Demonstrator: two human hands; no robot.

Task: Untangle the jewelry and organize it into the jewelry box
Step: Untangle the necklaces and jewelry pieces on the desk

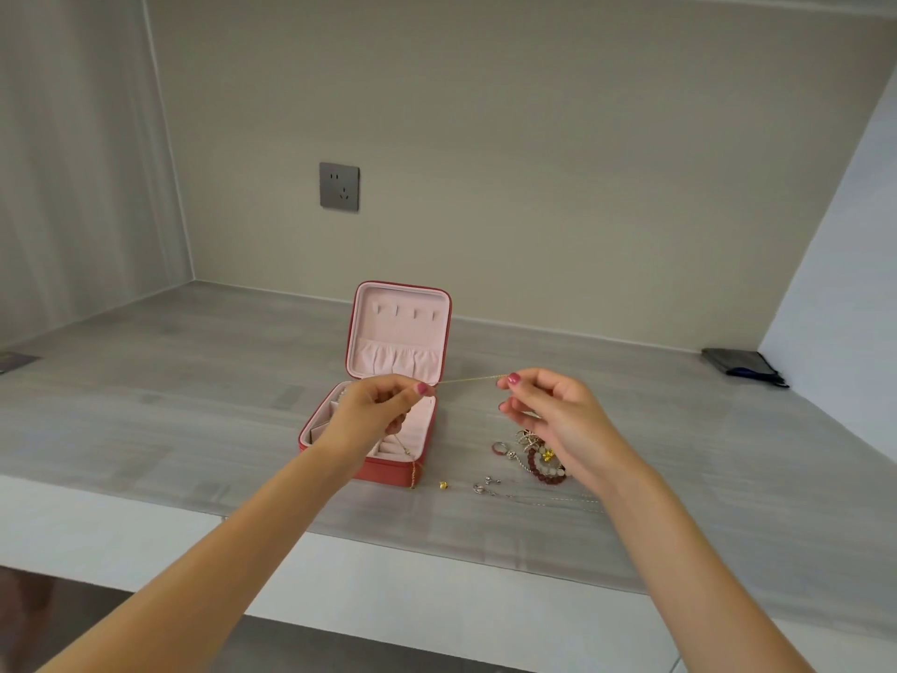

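Gold chain (pixel 470 379) pinched between hands.

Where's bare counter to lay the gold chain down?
Free: the counter left of the jewelry box, and the stretch between the bead pile and the dark pouch. Crowded: right of the box, where small pieces lie scattered.

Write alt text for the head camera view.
Two hands, left hand and right hand, pinch a thin gold chain taut above an open red jewelry box on a grey counter. More tangled jewelry lies right of the box.
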